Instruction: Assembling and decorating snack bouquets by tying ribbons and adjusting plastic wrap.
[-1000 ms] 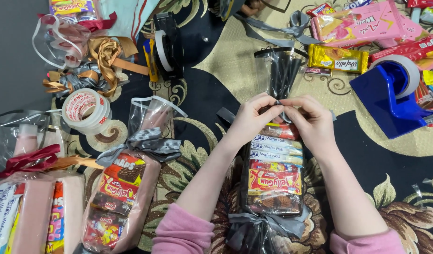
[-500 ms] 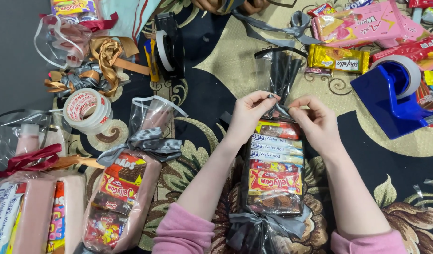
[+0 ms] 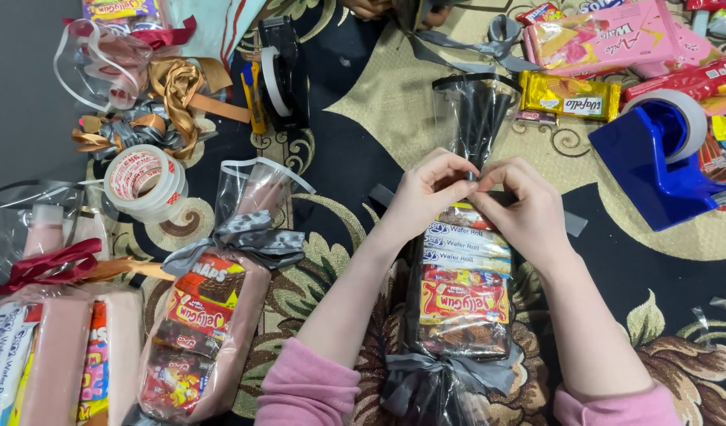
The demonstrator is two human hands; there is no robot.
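Both the left hand (image 3: 422, 197) and the right hand (image 3: 520, 207) are pinching the neck of the clear snack bag (image 3: 465, 304) with clenched fingers; the bag is lying mid-carpet (image 3: 394, 102), near the blue tape dispenser (image 3: 655, 162).

A home floor served as a gift-packing spot: patterned carpet (image 3: 394, 102) strewn with ribbons (image 3: 169, 95), tape rolls (image 3: 142, 180), snack packets (image 3: 568, 95).

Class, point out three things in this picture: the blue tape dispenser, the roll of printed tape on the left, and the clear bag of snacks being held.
blue tape dispenser (image 3: 655, 170): head view, on its blue body.
roll of printed tape (image 3: 142, 180): head view, on its top face.
clear bag of snacks (image 3: 464, 304): head view, on the packed middle.
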